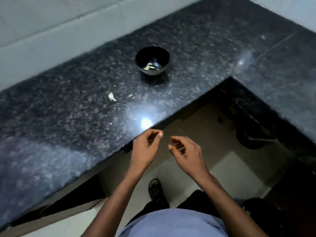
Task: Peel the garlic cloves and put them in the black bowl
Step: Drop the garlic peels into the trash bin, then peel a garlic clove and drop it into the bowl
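Nothing is seen held in either hand. The left hand (147, 147) is raised just past the counter edge, its fingers loosely curled and the thumb tip lifted toward the forefinger; whether a scrap of skin is pinched there cannot be told through the blur. The right hand (185, 153) is held just beside it, apart from it, with fingers relaxed and slightly bent and nothing between them. Both hands are kept over the floor gap in the corner of the dark speckled counter (68, 117), near its edge and well apart from the task's things.

A single garlic clove (111, 97) is left lying on the counter, unheld, between the hands and the black bowl (152, 60). A small pale scrap (130, 95) is seen near the clove. The bowl is set upright farther back on the counter, and a few pale garlic pieces (149, 66) are seen at its bottom. Pale wall tiles (51, 31) are seen behind the counter, and a shoe (154, 187) is visible on the floor below the hands
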